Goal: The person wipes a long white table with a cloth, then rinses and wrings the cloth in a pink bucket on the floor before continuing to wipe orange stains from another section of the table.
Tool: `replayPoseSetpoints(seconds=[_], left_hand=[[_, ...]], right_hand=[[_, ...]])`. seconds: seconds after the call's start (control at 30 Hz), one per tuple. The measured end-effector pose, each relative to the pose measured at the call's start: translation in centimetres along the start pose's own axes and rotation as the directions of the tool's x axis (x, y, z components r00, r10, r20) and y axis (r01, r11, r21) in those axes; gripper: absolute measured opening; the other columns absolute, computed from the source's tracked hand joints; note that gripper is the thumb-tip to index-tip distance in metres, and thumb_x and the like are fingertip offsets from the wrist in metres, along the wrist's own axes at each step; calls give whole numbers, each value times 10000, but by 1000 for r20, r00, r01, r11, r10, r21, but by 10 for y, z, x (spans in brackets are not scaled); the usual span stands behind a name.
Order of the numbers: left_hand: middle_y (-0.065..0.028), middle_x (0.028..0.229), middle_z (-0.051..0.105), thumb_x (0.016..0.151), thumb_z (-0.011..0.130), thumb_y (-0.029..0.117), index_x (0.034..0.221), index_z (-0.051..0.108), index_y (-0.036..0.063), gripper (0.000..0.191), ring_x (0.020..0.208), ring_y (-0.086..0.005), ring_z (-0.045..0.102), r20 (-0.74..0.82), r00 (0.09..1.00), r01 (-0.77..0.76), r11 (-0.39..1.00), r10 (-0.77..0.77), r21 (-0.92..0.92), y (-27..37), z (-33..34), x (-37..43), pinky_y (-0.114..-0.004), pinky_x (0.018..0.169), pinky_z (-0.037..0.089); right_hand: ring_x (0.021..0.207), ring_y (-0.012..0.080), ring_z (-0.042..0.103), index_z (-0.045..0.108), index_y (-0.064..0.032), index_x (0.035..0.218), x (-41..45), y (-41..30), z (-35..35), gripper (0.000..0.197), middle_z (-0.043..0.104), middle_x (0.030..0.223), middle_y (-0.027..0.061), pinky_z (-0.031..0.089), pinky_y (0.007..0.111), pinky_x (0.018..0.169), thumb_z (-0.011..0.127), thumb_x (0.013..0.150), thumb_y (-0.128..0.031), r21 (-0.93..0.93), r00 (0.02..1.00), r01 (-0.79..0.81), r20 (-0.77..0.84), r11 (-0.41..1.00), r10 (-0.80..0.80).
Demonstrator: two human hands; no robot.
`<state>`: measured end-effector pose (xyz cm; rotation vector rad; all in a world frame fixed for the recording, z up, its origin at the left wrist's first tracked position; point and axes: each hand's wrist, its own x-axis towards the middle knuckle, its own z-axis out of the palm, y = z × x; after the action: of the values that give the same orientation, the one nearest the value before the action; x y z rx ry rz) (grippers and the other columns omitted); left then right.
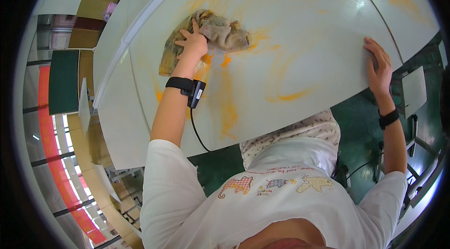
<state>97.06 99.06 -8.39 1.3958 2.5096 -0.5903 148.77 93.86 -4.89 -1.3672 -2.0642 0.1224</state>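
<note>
My left hand (192,43) presses down on a damp-looking, stained grey-brown cloth (225,33), its fingers spread over the bunched fabric. Orange smears (228,101) streak the white tabletop (330,48) around the cloth and toward the near edge. At the right, my right hand (379,66) rests on the tabletop near its edge, thumb apart from the fingers, holding nothing. A black strap with a small device (195,93) sits on my left wrist, and a black band (389,119) circles my right wrist.
A black cable (197,133) runs from the left wrist device over the table's near edge. Seams (376,6) divide the tabletop, and a raised white strip (151,10) crosses its far left. Metal-framed furniture (415,91) stands at the right on a green floor.
</note>
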Motion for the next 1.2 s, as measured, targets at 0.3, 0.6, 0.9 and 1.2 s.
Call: replayPoseSetpoints(seconds=[0.3,0.6,0.9,1.2], left_hand=[[-204,1479,-99,916,444,230,1427,-88,325,744,1305,-539,35,-125,966,-223,974,227,45,-37,31,-2,-735,889,266],[-135,1501,-65,888,479,184,1441,-32,303,762,1341,-468,35,-18,976,-216,974,215,-64,-22,1,-130,-750,906,223],[-144,1499,-17,865,470,135,1447,44,283,736,1315,-517,65,-92,974,-219,968,208,-120,-11,3,-130,-778,869,218],[-164,1494,-30,853,507,135,1444,20,306,785,1302,-544,44,-54,980,-195,980,194,-23,-8,4,-106,-783,866,207]], right_hand=[[1154,238,507,578,-41,1000,-1,0,3,256,596,1154,71,371,357,981,485,768,14,-27,999,-6,-51,1000,5],[1142,248,518,579,-34,990,-4,1,4,246,602,1143,77,388,352,972,476,776,31,-30,998,-28,-62,999,26],[1158,250,515,583,-17,1056,-4,10,10,312,572,1201,99,373,319,991,465,784,78,10,998,-57,-29,998,58],[1152,240,523,610,-34,1022,-3,7,11,249,599,1165,84,385,336,988,485,819,39,31,996,-69,-58,997,70]])
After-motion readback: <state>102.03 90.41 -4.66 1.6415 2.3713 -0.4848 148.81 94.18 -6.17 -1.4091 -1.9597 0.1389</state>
